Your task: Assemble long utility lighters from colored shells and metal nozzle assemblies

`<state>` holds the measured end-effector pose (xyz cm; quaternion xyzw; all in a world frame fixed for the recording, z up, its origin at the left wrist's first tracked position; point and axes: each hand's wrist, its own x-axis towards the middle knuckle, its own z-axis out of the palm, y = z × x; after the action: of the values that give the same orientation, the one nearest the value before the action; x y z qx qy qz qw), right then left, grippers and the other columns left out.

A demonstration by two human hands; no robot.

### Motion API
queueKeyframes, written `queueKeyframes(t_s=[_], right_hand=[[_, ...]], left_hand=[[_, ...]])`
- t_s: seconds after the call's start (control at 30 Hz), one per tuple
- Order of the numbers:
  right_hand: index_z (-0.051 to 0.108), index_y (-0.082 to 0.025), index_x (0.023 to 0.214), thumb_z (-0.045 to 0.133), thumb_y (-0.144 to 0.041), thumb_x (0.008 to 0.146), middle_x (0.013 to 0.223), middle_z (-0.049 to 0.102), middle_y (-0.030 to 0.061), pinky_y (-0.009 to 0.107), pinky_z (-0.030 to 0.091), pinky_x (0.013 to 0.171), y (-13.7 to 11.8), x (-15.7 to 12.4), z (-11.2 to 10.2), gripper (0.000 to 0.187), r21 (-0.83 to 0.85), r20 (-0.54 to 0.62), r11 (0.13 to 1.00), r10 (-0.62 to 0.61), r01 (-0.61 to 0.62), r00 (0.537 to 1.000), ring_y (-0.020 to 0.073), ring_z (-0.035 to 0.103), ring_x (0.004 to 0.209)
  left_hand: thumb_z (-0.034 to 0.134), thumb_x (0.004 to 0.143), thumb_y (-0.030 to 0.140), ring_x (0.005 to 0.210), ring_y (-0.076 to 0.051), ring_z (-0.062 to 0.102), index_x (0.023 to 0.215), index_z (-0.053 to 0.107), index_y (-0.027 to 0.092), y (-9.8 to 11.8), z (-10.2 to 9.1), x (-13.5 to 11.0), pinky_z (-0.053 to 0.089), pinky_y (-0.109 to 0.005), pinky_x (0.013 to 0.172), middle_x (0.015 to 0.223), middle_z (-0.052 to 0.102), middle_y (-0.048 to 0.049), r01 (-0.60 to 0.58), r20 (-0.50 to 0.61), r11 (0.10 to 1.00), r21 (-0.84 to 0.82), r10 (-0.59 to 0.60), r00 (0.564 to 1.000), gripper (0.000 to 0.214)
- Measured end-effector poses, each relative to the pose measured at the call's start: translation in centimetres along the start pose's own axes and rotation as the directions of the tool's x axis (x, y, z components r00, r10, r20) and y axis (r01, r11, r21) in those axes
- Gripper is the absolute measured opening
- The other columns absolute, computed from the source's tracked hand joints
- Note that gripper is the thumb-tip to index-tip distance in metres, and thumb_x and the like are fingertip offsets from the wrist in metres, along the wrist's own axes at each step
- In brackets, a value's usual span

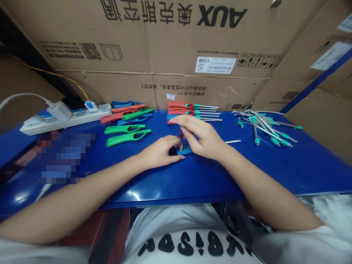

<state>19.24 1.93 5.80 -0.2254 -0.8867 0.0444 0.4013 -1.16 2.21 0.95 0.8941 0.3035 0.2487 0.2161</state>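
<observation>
A blue long-necked lighter (186, 150) lies across the front middle of the table, its metal tube (233, 141) sticking out to the right past my wrist. My left hand (162, 151) grips the lighter's handle end, thumb at the near side and fingers at the far side. From above, my right hand (200, 136) pinches a small screwdriver with a red grip (180, 134). The screwdriver stands upright, its tip down at the lighter's handle near my left fingertips. My fingers hide most of its grip and the exact contact spot.
Green handles (126, 139), with red and blue ones behind, lie to the left. Red lighters with metal tubes (180, 106) sit behind my hands. Loose metal tubes with teal parts (268, 126) are heaped at right. A power strip (66, 119) and cardboard wall (154, 47) bound the table.
</observation>
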Motion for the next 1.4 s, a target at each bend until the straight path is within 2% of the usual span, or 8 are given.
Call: queueKeyframes(t_s=[0.13, 0.33, 0.47, 0.6, 0.73, 0.87, 1.23, 1.4], right_hand=[[0.071, -0.021, 0.117, 0.051, -0.018, 0.101, 0.107, 0.078, 0.0056, 0.031, 0.056, 0.092, 0.0, 0.2, -0.1, 0.026, 0.112, -0.051, 0.993, 0.041, -0.035, 0.998, 0.0168, 0.072, 0.099], [0.076, -0.020, 0.102, 0.063, -0.028, 0.098, 0.092, 0.077, 0.0045, 0.027, 0.054, 0.074, 0.2, 0.2, -0.5, 0.016, -0.039, -0.072, 0.997, 0.058, -0.061, 0.996, 0.0155, 0.070, 0.079], [0.073, -0.020, 0.116, 0.054, -0.030, 0.102, 0.111, 0.078, 0.0080, 0.030, 0.056, 0.087, 0.2, 0.0, -0.4, 0.025, -0.096, -0.028, 0.992, 0.083, -0.085, 0.996, 0.0192, 0.072, 0.101], [0.059, -0.021, 0.141, 0.040, -0.020, 0.105, 0.142, 0.065, 0.0085, 0.035, 0.054, 0.103, 0.0, -0.1, -0.3, 0.041, 0.033, 0.053, 0.995, 0.089, -0.091, 0.995, 0.0189, 0.066, 0.122], [0.067, -0.021, 0.131, 0.045, -0.019, 0.103, 0.119, 0.076, 0.0064, 0.029, 0.058, 0.091, -0.1, 0.0, -0.2, 0.035, 0.183, 0.047, 0.982, 0.039, -0.047, 0.998, 0.0155, 0.073, 0.099], [0.074, -0.021, 0.113, 0.055, -0.022, 0.100, 0.101, 0.078, 0.0057, 0.030, 0.057, 0.088, -0.2, 0.1, 0.0, 0.023, 0.107, -0.019, 0.994, -0.006, 0.008, 1.000, 0.0173, 0.073, 0.093], [0.075, -0.021, 0.111, 0.056, -0.032, 0.102, 0.103, 0.078, 0.0066, 0.028, 0.057, 0.084, -0.2, 0.0, 0.5, 0.023, -0.110, -0.067, 0.994, 0.016, -0.023, 0.998, 0.0180, 0.073, 0.094], [0.071, -0.019, 0.122, 0.050, -0.030, 0.105, 0.117, 0.077, 0.0086, 0.031, 0.056, 0.094, 0.1, -0.1, 0.7, 0.030, 0.004, -0.073, 0.996, 0.088, -0.088, 0.993, 0.0180, 0.072, 0.102]], left_hand=[[0.072, 0.087, 0.032, 0.092, -0.021, 0.065, 0.091, 0.061, 0.019, 0.0, -0.1, 0.0, 0.053, -0.035, 0.087, 0.096, 0.067, -0.0036, -0.013, 0.005, 1.000, -0.020, 0.013, 1.000, 0.018], [0.072, 0.087, 0.032, 0.092, -0.022, 0.065, 0.093, 0.061, 0.020, 0.2, -0.2, 0.1, 0.053, -0.035, 0.086, 0.096, 0.067, -0.0031, 0.005, 0.023, 1.000, -0.010, -0.005, 1.000, 0.017], [0.072, 0.087, 0.032, 0.091, -0.021, 0.065, 0.094, 0.062, 0.019, 0.3, -0.2, 0.1, 0.052, -0.033, 0.084, 0.094, 0.067, -0.0031, 0.012, 0.021, 1.000, 0.005, -0.012, 1.000, 0.018], [0.074, 0.087, 0.032, 0.088, -0.021, 0.065, 0.093, 0.062, 0.019, 0.0, -0.1, 0.1, 0.053, -0.033, 0.083, 0.093, 0.067, -0.0030, -0.010, 0.000, 1.000, 0.002, 0.010, 1.000, 0.018], [0.075, 0.085, 0.028, 0.087, -0.020, 0.066, 0.089, 0.062, 0.018, -0.2, 0.1, 0.0, 0.054, -0.033, 0.083, 0.094, 0.068, -0.0040, -0.039, -0.030, 0.999, -0.001, 0.039, 0.999, 0.017], [0.076, 0.084, 0.028, 0.086, -0.020, 0.066, 0.087, 0.063, 0.018, -0.3, 0.2, 0.0, 0.055, -0.034, 0.081, 0.094, 0.069, -0.0041, -0.027, -0.043, 1.000, -0.002, 0.027, 0.999, 0.017], [0.075, 0.084, 0.029, 0.084, -0.020, 0.067, 0.087, 0.062, 0.019, -0.3, 0.2, 0.0, 0.055, -0.034, 0.080, 0.094, 0.070, -0.0037, -0.006, -0.031, 1.000, -0.013, 0.006, 1.000, 0.016], [0.074, 0.086, 0.032, 0.085, -0.020, 0.065, 0.091, 0.063, 0.019, 0.0, 0.0, 0.1, 0.054, -0.034, 0.081, 0.091, 0.067, -0.0029, 0.007, -0.011, 1.000, 0.011, -0.007, 1.000, 0.018]])
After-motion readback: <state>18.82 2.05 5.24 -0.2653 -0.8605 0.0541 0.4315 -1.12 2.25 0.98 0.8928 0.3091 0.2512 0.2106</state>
